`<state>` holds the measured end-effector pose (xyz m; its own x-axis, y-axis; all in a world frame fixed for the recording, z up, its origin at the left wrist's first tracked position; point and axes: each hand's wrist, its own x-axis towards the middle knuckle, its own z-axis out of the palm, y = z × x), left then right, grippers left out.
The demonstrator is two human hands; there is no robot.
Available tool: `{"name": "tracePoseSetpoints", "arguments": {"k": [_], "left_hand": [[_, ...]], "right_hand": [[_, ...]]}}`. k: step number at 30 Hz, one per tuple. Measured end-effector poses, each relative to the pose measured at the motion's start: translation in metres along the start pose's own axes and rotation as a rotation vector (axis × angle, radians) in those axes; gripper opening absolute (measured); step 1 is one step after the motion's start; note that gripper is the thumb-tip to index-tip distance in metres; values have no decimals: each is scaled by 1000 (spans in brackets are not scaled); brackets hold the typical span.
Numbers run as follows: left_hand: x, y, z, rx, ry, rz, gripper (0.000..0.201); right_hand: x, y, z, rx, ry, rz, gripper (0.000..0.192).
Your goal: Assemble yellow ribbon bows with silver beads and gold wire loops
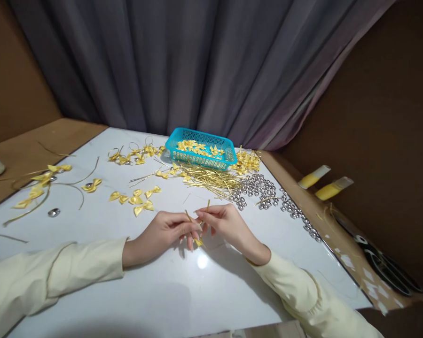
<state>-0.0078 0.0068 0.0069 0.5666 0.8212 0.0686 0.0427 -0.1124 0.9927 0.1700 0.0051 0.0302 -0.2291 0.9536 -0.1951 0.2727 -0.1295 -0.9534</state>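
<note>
My left hand (172, 231) and my right hand (230, 229) meet above the white board, fingertips pinched close together. Both grip a gold twist tie (208, 204); one end pokes up from each hand. A small yellow ribbon bow (198, 242) shows just below the fingers, mostly hidden by them. Beyond my left hand lie several loose yellow bows (136, 197). Past my right hand are a pile of gold twist ties (211, 180) and many shiny silver button-like pieces (259, 185).
A turquoise basket (200, 163) holding yellow bows stands at the back, with more bows (248, 162) beside it. Bows with ties attached (35, 192) lie at left, near a single silver piece (54, 212). Black-handled scissors (384, 263) and two yellow-filled tubes (333, 188) are at right.
</note>
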Motion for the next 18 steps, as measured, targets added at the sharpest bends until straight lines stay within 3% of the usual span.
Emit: {"name": "tracePoseSetpoints", "arguments": {"k": [8,12,18], "left_hand": [[13,0,-13,-276,-35,-207,27],[19,-4,-19,-324,-213,-334,29],[24,-6,-19,-255,-306,-309,29]], "right_hand": [[5,11,-5,-17,88,-71,37],[3,17,-6,-330,126,-233,41],[-6,23,-2,-806,139,-536,47]]}}
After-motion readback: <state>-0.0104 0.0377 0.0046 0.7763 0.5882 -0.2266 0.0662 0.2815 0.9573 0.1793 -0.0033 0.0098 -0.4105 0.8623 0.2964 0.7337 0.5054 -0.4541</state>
